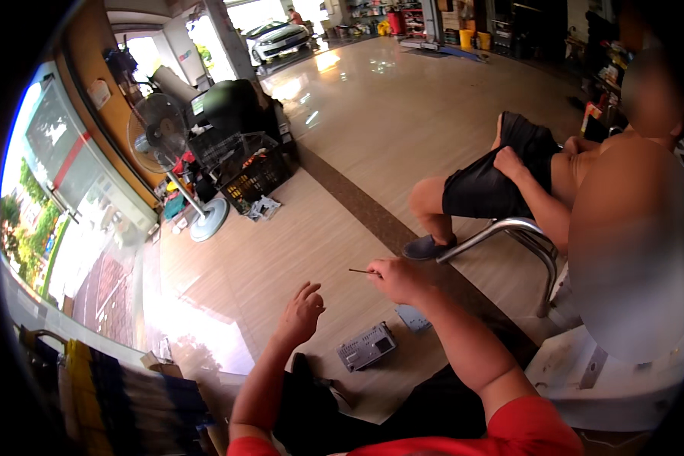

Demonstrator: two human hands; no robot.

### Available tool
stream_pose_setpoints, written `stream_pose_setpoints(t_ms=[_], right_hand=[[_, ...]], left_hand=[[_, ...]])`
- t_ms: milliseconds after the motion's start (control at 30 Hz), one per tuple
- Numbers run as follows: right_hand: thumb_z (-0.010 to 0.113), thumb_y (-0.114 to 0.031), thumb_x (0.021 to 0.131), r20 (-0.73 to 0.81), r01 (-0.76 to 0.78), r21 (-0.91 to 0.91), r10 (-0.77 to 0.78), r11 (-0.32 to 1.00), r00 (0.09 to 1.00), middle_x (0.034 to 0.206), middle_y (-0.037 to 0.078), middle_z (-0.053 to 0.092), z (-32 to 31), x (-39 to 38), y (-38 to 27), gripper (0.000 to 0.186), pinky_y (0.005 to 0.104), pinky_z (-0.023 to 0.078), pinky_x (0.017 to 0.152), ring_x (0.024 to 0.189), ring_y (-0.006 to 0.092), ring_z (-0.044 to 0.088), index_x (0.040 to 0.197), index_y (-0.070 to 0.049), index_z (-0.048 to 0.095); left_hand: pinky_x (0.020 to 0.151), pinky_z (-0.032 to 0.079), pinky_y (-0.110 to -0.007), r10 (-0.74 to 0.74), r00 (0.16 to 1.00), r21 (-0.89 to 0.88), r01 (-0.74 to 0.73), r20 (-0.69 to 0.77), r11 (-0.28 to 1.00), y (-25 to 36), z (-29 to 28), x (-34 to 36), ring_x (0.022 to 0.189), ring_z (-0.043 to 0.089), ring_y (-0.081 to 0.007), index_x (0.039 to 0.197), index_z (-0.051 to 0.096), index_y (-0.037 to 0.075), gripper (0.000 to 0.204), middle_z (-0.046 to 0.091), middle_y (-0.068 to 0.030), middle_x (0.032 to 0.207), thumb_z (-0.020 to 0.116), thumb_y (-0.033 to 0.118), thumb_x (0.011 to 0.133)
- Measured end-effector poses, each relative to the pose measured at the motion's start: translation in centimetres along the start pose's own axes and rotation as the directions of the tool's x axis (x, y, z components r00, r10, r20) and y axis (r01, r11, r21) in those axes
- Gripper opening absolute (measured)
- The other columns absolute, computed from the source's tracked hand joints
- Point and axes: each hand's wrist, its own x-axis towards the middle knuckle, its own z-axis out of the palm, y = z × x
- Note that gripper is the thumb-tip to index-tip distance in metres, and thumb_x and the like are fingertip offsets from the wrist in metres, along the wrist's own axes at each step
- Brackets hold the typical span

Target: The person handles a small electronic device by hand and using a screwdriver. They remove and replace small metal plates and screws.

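Note:
My right hand is closed around a thin dark rod that looks like a screwdriver shaft, pointing left. Its other end is hidden in the fist. To the left and slightly lower, my left hand hangs in the air with its fingers apart and nothing in them. Below both hands, a grey metal box with slots and a dark window, like a car stereo unit, lies on the floor. A flat blue-grey plate lies beside it, partly behind my right forearm. Neither hand touches the box.
At the right another person sits on a chair with a tubular metal frame. A standing fan and a black crate are at the left, near a glass door. A white car stands far back.

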Motion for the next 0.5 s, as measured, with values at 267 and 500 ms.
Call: stream_pose_setpoints(t_ms=[267,500], right_hand=[[0.059,-0.024,0.088,0.155,-0.028,-0.111,0.045,0.993,0.987,0.09,0.017,0.067,2.5,-1.5,2.3,0.02,0.0451,0.051,0.077,0.088,0.0356,0.064,0.094,-0.005,0.064],[0.059,-0.023,0.089,0.159,-0.028,-0.121,0.048,0.992,0.986,0.093,0.017,0.067,1.5,-1.2,2.2,0.02,0.0451,0.05,0.079,0.091,0.0355,0.064,0.096,-0.005,0.063]], left_hand=[[0.093,0.046,-0.043,-0.093,0.973,-0.26,0.147,0.209,0.954,-2.8,11.7,-1.9,0.111,0.056,-0.0366,0.087,0.059,0.003,0.009,0.062,-0.0198,0.111,0.064,0.011,0.085],[0.08,0.048,-0.046,-0.173,0.869,-0.106,0.249,0.463,0.963,-3.8,12.4,-0.2,0.095,0.06,-0.0381,0.089,0.058,0.003,0.012,0.063,-0.0181,0.095,0.062,0.015,0.087]])
